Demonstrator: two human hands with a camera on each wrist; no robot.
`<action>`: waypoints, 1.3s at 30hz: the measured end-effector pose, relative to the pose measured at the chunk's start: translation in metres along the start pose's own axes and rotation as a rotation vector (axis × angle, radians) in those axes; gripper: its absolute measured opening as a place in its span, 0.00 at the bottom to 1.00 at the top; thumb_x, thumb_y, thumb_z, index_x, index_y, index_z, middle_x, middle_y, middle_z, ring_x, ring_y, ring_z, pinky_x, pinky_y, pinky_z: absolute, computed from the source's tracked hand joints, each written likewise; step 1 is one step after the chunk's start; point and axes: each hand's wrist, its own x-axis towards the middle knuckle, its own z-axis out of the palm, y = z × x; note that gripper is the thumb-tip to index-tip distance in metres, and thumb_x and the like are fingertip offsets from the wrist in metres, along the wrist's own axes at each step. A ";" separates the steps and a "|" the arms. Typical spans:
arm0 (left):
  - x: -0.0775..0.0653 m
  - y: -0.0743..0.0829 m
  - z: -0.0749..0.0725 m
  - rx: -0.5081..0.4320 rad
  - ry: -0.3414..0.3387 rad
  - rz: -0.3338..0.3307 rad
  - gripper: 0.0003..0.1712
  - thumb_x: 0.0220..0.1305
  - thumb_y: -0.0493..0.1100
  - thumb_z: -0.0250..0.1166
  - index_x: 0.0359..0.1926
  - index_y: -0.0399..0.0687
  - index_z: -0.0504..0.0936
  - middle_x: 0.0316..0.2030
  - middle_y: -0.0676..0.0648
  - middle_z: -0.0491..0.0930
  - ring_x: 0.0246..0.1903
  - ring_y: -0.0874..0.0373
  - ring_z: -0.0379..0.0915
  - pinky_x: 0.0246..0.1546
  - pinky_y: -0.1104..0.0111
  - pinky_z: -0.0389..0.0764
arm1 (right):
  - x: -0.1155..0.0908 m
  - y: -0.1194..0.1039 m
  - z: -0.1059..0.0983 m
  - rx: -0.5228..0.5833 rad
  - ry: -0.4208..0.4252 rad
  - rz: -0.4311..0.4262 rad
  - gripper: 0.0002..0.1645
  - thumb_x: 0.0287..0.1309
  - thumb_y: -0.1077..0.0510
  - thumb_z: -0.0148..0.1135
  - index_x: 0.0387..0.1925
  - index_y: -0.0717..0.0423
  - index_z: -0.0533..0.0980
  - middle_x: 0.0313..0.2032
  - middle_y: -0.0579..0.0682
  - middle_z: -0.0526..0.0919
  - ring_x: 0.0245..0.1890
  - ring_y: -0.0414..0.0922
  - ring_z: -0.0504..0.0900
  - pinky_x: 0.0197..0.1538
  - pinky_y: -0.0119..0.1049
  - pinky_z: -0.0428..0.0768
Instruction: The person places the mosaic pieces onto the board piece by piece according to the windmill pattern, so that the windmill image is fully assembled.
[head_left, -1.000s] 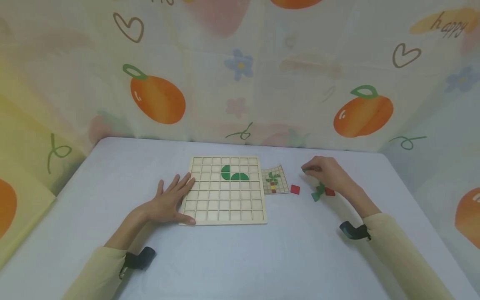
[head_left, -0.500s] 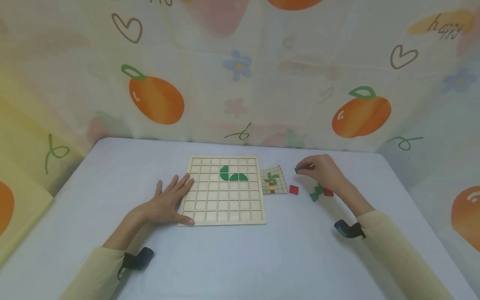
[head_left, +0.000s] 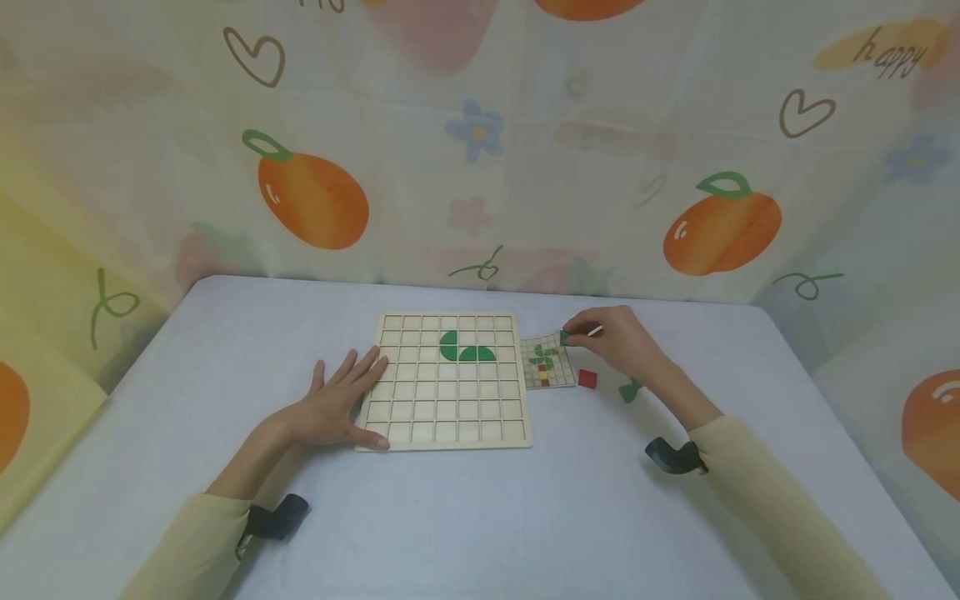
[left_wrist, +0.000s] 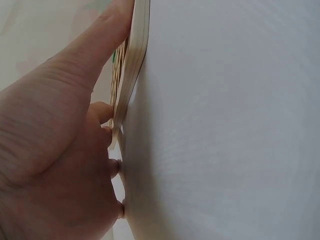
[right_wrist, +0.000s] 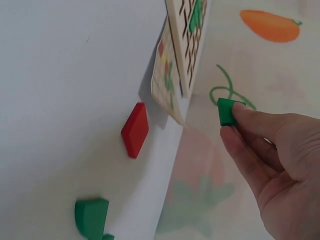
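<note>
Narrowly parted grip [right_wrist: 297,157] on green block [right_wrist: 227,112]

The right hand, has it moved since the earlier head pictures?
Yes, the right hand moved left, nearer to the grid board in the head view.

A small green piece [right_wrist: 226,113] is pinched aloft by the right fingers [right_wrist: 244,157], to the right of the flat, pale gridded board [head_left: 446,410], where green quarter-rounds [head_left: 468,354] are set.

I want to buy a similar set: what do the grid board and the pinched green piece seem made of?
Grid board: probably matte, unpainted wood; its edge shows lines like plywood layers.
Pinched green piece: perhaps painted wood or plastic; smooth, even colour leaves this open.
</note>
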 end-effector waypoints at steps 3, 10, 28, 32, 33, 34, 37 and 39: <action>0.000 0.000 0.000 0.001 0.001 0.000 0.73 0.42 0.69 0.75 0.77 0.40 0.45 0.77 0.39 0.36 0.74 0.34 0.24 0.63 0.34 0.20 | 0.002 -0.005 0.003 0.012 0.003 -0.015 0.11 0.56 0.62 0.70 0.43 0.59 0.85 0.39 0.50 0.87 0.40 0.47 0.84 0.46 0.43 0.83; 0.000 0.000 0.001 -0.003 0.004 0.000 0.73 0.41 0.68 0.75 0.77 0.40 0.46 0.77 0.38 0.36 0.74 0.34 0.24 0.63 0.34 0.20 | 0.008 -0.012 0.012 0.046 0.015 -0.035 0.10 0.56 0.62 0.70 0.42 0.58 0.85 0.39 0.50 0.87 0.40 0.45 0.84 0.44 0.40 0.84; -0.001 0.000 0.001 0.001 0.011 0.012 0.72 0.42 0.69 0.75 0.77 0.39 0.46 0.77 0.38 0.37 0.74 0.33 0.25 0.63 0.33 0.20 | 0.025 -0.035 0.041 0.155 -0.044 -0.117 0.10 0.57 0.61 0.69 0.42 0.59 0.85 0.39 0.48 0.88 0.39 0.42 0.84 0.44 0.36 0.83; -0.001 -0.001 0.001 0.000 0.010 0.008 0.72 0.42 0.69 0.75 0.77 0.40 0.45 0.77 0.38 0.36 0.74 0.33 0.24 0.63 0.34 0.20 | 0.028 -0.041 0.047 0.173 -0.065 -0.140 0.10 0.58 0.61 0.69 0.42 0.60 0.85 0.38 0.49 0.88 0.38 0.42 0.84 0.44 0.36 0.83; -0.001 -0.001 0.001 -0.001 0.009 0.007 0.72 0.42 0.69 0.75 0.77 0.40 0.45 0.77 0.38 0.36 0.74 0.33 0.24 0.63 0.34 0.20 | 0.029 -0.042 0.049 0.171 -0.071 -0.140 0.10 0.58 0.61 0.69 0.42 0.60 0.85 0.38 0.49 0.88 0.38 0.42 0.84 0.44 0.36 0.83; -0.001 -0.001 0.001 -0.001 0.009 0.007 0.72 0.42 0.69 0.75 0.77 0.40 0.45 0.77 0.38 0.36 0.74 0.33 0.24 0.63 0.34 0.20 | 0.030 -0.043 0.051 0.174 -0.077 -0.138 0.10 0.58 0.61 0.69 0.42 0.60 0.85 0.38 0.49 0.88 0.38 0.42 0.84 0.44 0.36 0.83; -0.001 -0.001 0.001 -0.002 0.010 0.008 0.73 0.42 0.69 0.75 0.77 0.40 0.45 0.77 0.38 0.36 0.74 0.33 0.24 0.63 0.34 0.20 | 0.031 -0.047 0.058 0.182 -0.088 -0.119 0.10 0.58 0.61 0.69 0.42 0.60 0.85 0.37 0.48 0.88 0.39 0.42 0.84 0.44 0.35 0.82; -0.001 -0.001 0.001 -0.002 0.010 0.007 0.73 0.42 0.69 0.75 0.77 0.40 0.45 0.77 0.38 0.36 0.74 0.33 0.24 0.63 0.34 0.20 | 0.032 -0.049 0.063 0.182 -0.096 -0.110 0.10 0.57 0.61 0.70 0.42 0.60 0.85 0.37 0.48 0.88 0.39 0.42 0.84 0.44 0.35 0.82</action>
